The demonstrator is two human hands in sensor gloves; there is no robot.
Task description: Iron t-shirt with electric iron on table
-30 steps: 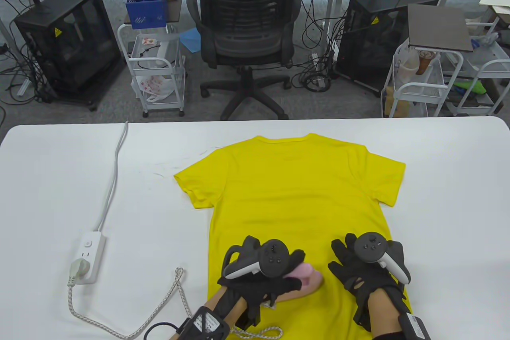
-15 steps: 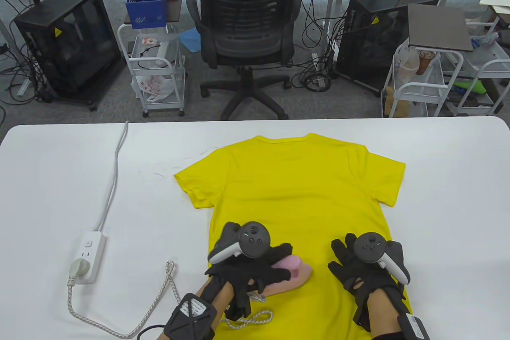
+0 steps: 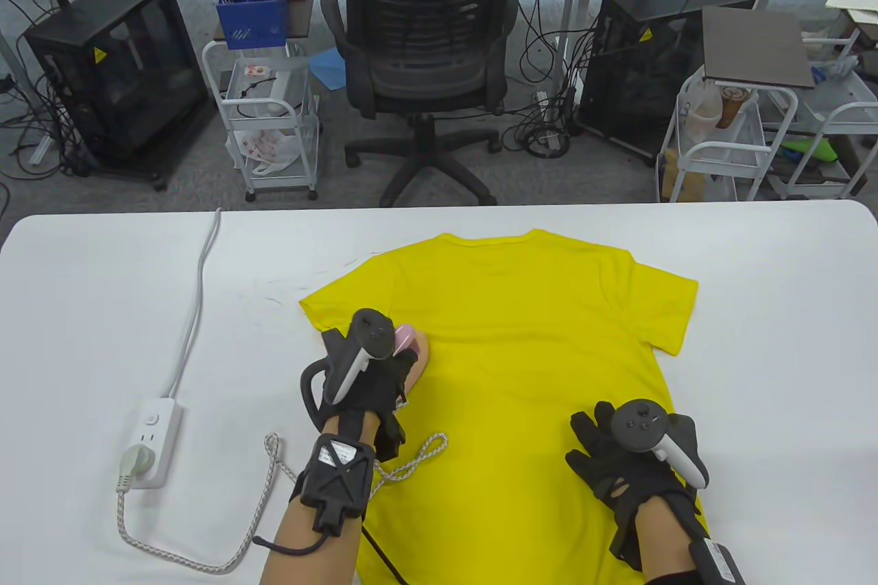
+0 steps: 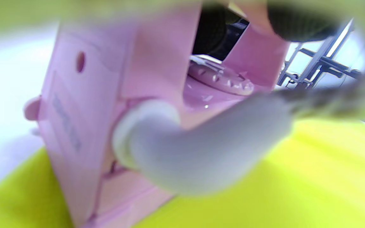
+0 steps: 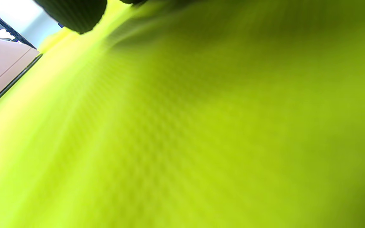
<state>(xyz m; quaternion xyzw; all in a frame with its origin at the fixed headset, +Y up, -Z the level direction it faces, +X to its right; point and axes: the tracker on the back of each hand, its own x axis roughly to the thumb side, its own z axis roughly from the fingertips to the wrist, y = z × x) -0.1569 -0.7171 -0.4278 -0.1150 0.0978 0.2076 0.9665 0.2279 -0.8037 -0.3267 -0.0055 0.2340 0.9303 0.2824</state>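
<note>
White bench (image 3: 754,311): left hand (image 3: 363,365) clamped on iron (image 3: 411,348) slid from hem to sleeve — right hand (image 3: 617,461) flat on shirt (image 3: 535,338); ironing progresses.

**Clearance on the Work Surface**

The yellow t-shirt (image 3: 521,352) lies flat; its centre, collar and right sleeve carry nothing. The pink iron (image 3: 411,346) under the left hand (image 3: 360,383) occupies the shirt's left side near the sleeve. The right hand (image 3: 621,468) lies flat on the lower right hem. The braided iron cord (image 3: 274,475) loops across the shirt's lower left edge to the power strip (image 3: 152,444) on the white table (image 3: 775,338). The table's right side is bare.
</note>
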